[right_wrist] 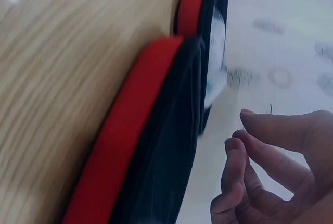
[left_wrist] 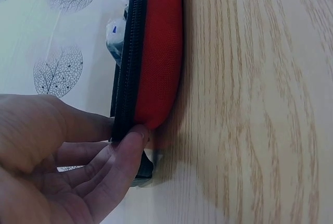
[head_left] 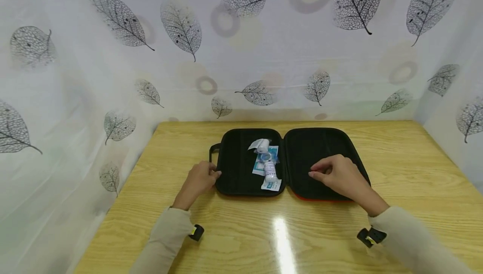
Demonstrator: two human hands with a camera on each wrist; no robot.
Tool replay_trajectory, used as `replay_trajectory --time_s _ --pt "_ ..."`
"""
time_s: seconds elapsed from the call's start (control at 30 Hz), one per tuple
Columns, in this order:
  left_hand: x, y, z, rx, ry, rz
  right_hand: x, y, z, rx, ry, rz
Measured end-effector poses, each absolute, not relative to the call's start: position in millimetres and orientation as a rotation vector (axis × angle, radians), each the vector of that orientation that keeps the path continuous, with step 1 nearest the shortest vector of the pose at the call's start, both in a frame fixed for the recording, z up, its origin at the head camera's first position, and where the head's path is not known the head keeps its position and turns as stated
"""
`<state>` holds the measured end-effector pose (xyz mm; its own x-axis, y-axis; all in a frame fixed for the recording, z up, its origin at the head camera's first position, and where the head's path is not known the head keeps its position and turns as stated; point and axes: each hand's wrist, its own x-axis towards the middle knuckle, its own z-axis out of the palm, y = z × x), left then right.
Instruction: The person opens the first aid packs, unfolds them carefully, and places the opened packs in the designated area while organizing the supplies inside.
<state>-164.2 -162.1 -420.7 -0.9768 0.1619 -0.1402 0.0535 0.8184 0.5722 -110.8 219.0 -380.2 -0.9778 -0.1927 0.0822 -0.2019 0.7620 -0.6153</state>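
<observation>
A zippered case, red outside and black inside, lies unfolded on the table, its left half (head_left: 234,161) and right half (head_left: 305,152) side by side. My left hand (head_left: 201,176) pinches the rim of the left half at its near left corner; the left wrist view shows thumb and fingertips on the black zipper edge (left_wrist: 130,78). Over the right half hovers my right hand (head_left: 339,175), fingers loosely bent, with nothing between thumb and fingertips. In the left half lie a small white bottle (head_left: 270,171), a white roll (head_left: 262,145), and blue-and-white packets (head_left: 258,167).
The case rests on a wooden table (head_left: 234,232). A black strap handle (head_left: 212,150) sticks out at its left end. Behind the table and along its sides hangs a pale leaf-print curtain (head_left: 234,47).
</observation>
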Motion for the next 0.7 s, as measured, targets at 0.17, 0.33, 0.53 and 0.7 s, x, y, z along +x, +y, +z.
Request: replay_trajectory --time_s 0.17,0.33,0.53,0.7 --pt "-165.1 -162.0 -420.1 0.182 2.826 0.857 -115.9 193.6 -388.3 0.367 -2.952 1.107" --pt "-164.4 -161.8 -418.5 0.183 2.838 0.843 -119.6 174.3 -399.7 0.406 -2.947 1.159" --pt "-164.8 -162.2 -419.3 0.178 2.837 0.832 -123.8 158.6 -410.4 0.431 -2.941 1.148" --pt "-165.4 -162.1 -420.0 0.171 2.830 0.851 -127.1 149.6 -414.2 0.413 -2.953 1.118"
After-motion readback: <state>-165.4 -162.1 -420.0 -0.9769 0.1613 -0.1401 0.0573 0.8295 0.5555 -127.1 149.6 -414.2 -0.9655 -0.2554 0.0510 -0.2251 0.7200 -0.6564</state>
